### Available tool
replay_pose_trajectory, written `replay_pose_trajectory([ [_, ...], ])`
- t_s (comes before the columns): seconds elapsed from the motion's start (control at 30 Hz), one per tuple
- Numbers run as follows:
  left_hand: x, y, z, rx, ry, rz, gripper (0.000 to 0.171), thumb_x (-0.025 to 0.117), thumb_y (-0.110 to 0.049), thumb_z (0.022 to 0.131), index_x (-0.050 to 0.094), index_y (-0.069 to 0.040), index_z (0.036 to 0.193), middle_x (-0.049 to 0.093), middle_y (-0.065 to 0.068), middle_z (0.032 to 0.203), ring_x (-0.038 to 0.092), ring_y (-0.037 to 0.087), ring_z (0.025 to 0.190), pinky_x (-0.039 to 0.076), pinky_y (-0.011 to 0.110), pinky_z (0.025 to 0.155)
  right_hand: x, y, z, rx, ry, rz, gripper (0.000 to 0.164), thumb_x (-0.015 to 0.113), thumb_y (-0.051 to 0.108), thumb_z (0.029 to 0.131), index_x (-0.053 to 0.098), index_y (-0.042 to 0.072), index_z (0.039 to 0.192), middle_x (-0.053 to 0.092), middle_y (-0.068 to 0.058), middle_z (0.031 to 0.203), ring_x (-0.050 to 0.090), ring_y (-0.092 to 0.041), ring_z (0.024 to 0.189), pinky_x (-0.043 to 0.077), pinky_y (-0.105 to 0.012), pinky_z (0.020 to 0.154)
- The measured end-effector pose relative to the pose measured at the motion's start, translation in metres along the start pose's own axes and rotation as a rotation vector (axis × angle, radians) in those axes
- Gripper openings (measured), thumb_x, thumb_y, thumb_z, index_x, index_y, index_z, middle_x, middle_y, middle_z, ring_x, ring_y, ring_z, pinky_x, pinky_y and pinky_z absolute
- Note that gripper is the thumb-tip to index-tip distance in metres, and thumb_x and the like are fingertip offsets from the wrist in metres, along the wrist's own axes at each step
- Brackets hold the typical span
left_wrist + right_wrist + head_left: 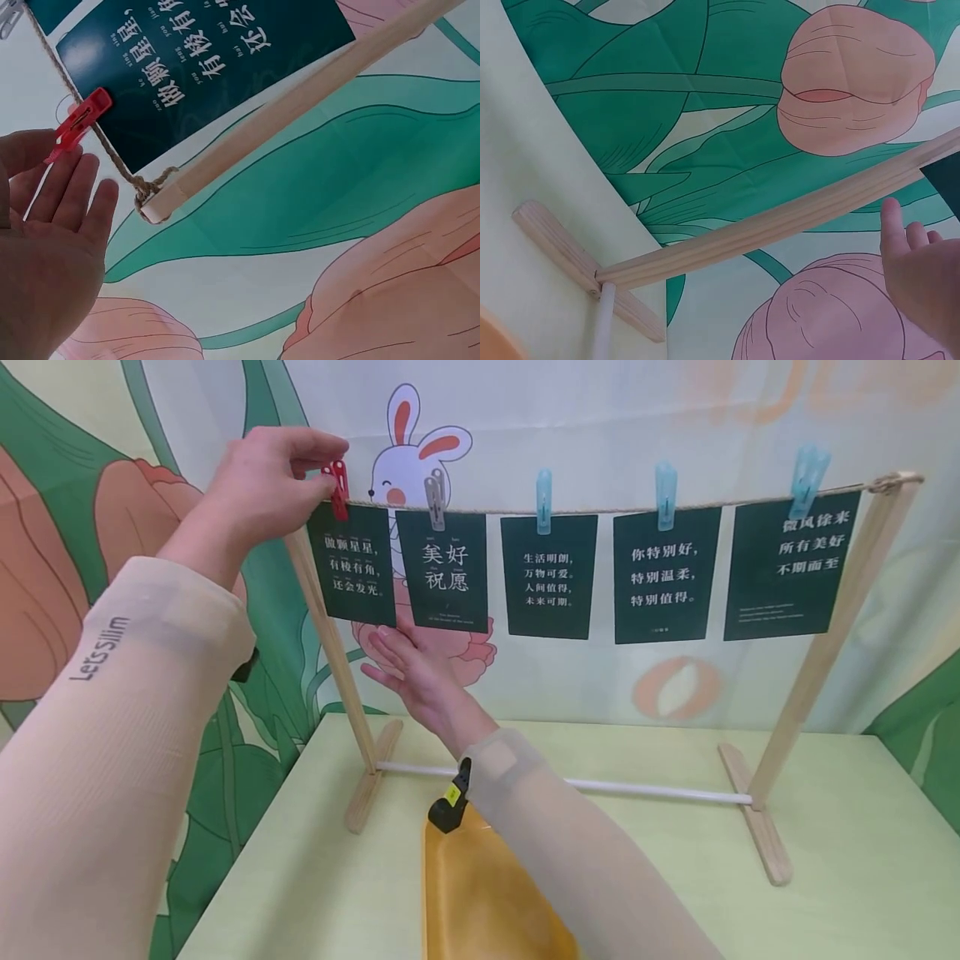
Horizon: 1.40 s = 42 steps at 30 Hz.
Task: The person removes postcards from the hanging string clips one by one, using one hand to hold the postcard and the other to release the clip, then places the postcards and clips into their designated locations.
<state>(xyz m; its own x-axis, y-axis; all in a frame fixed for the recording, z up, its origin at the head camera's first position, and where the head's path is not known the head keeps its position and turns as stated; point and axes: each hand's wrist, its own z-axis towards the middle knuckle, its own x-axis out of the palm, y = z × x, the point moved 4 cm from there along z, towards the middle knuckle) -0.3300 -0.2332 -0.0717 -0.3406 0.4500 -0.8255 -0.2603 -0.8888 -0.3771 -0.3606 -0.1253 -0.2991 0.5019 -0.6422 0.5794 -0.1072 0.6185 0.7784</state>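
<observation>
Red clip [340, 495] pinched by left hand [258, 477]; right hand [429, 678] outspread.

A frame [810, 685] stands on the surface [300, 877], before a backdrop [585, 410]. Its crossbar [660, 791] runs low between the two uprights, and a cord [493, 513] spans their tops. Five cards [551, 578] hang in a row from the cord, each with a clip [543, 502] at its upper edge; the first is nearest the left upright [333, 652], the last just beside the right one. Of the hands, the left hand [258, 485] is at the leftmost clip [340, 497], the right hand [427, 681] just below the first two cards. In front of the crossbar, a tray [487, 877] lies partly beneath the right forearm [585, 843]
</observation>
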Motion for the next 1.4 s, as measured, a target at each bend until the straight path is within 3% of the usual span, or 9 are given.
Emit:
replay_pose_trajectory([
  [0.17, 0.002, -0.001, 0.001, 0.014, 0.028, -0.072, 0.041, 0.048, -0.023, 0.099, 0.040, -0.025, 0.139, 0.047, 0.000, 0.132, 0.045, 0.016, 0.113, 0.040, 0.023, 0.090, -0.001, 0.000, 0.001, 0.004, -0.025, 0.033, 0.033, 0.057, 0.017, 0.095, 0.051, 0.018, 0.127, 0.054, -0.003, 0.125, 0.053, -0.016, 0.112, 0.041, -0.045, 0.092],
  [0.57, 0.001, 0.005, 0.004, -0.037, 0.050, -0.244, 0.041, 0.051, -0.024, 0.098, 0.042, -0.029, 0.137, 0.047, -0.002, 0.133, 0.041, 0.017, 0.118, 0.038, 0.025, 0.093, 0.000, 0.000, 0.002, 0.019, -0.052, 0.110, 0.029, 0.058, 0.016, 0.094, 0.054, 0.015, 0.122, 0.056, -0.007, 0.121, 0.051, -0.022, 0.115, 0.043, -0.044, 0.090],
  [0.93, 0.002, 0.012, 0.005, -0.059, 0.056, -0.298, 0.042, 0.056, -0.027, 0.095, 0.044, -0.030, 0.136, 0.049, -0.002, 0.130, 0.043, 0.018, 0.117, 0.039, 0.027, 0.092, 0.006, -0.007, 0.000, 0.076, -0.055, 0.215, 0.027, 0.059, 0.021, 0.094, 0.056, 0.020, 0.121, 0.056, -0.009, 0.121, 0.051, -0.025, 0.115, 0.042, -0.044, 0.091],
  [1.13, 0.002, 0.012, 0.005, -0.064, 0.049, -0.366, 0.042, 0.059, -0.028, 0.093, 0.048, -0.030, 0.133, 0.052, -0.003, 0.126, 0.046, 0.017, 0.114, 0.038, 0.027, 0.094, 0.011, -0.006, -0.003, 0.049, -0.049, 0.134, 0.025, 0.057, 0.022, 0.094, 0.058, 0.022, 0.119, 0.058, -0.008, 0.119, 0.054, -0.024, 0.112, 0.042, -0.042, 0.090],
  [1.4, -0.002, 0.017, 0.001, -0.111, 0.006, -0.553, 0.038, 0.065, -0.028, 0.087, 0.057, -0.027, 0.124, 0.057, -0.004, 0.119, 0.046, 0.016, 0.113, 0.037, 0.025, 0.094, 0.014, -0.003, -0.007, 0.000, -0.064, -0.039, 0.021, 0.058, 0.024, 0.094, 0.060, 0.016, 0.114, 0.062, -0.006, 0.111, 0.058, -0.021, 0.104, 0.045, -0.038, 0.087],
])
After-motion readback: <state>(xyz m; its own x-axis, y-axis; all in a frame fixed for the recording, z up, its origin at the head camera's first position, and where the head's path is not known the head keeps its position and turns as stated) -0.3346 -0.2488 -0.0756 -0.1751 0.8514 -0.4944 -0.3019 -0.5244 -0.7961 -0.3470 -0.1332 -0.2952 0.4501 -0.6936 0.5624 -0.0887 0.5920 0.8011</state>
